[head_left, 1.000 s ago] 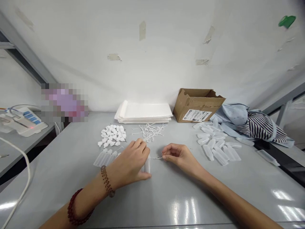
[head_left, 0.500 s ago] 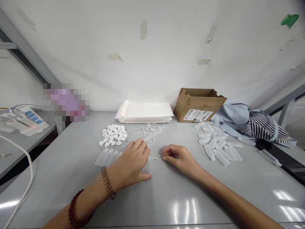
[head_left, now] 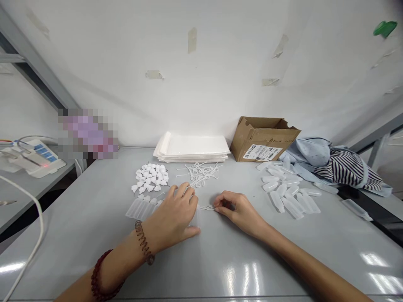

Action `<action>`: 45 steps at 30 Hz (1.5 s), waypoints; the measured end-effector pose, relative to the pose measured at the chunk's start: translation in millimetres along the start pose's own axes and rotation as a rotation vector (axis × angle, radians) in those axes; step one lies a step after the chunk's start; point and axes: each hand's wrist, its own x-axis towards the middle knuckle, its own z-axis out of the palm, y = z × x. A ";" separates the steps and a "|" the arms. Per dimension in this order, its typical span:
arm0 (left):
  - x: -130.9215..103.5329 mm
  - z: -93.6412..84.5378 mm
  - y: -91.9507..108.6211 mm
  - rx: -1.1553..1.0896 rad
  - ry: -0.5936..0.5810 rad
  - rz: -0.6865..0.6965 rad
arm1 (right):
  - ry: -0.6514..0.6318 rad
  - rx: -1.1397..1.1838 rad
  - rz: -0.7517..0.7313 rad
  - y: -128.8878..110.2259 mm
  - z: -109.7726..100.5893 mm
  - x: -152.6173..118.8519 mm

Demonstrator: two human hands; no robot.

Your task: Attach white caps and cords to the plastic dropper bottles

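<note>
My left hand [head_left: 176, 214] lies palm down over a row of clear plastic tubes [head_left: 138, 207], fingers stretched forward and thumb spread to the side. It hides part of the row; another clear tube [head_left: 195, 219] shows beside the thumb. With finger and thumb closed, my right hand [head_left: 234, 207] pinches a thin white string [head_left: 207, 207] that runs left toward the tubes. Whether the string is fixed to a tube I cannot tell. Beyond my left hand lie a heap of white strings [head_left: 201, 171] and a cluster of small white caps [head_left: 151, 177].
Loose clear tubes [head_left: 291, 195] are scattered on the right of the grey table [head_left: 220, 260]. At the wall stand a stack of white envelopes [head_left: 195, 147] and an open cardboard box [head_left: 264, 140]. Folded fabric [head_left: 349, 165] lies far right, a white cable [head_left: 39, 226] far left.
Both hands keep almost the same place and pose. The whole view has shifted very slightly.
</note>
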 end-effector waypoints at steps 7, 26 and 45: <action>1.2 0.9 -2.3 -0.004 -0.011 -0.017 | 0.006 -0.017 -0.022 1.0 0.9 1.1; 2.4 -1.0 -3.9 -0.067 -0.045 -0.022 | 0.006 -0.041 -0.036 1.8 1.6 1.8; 3.1 1.3 -6.8 -0.119 -0.020 0.018 | 0.095 -0.067 -0.032 0.5 -15.0 4.4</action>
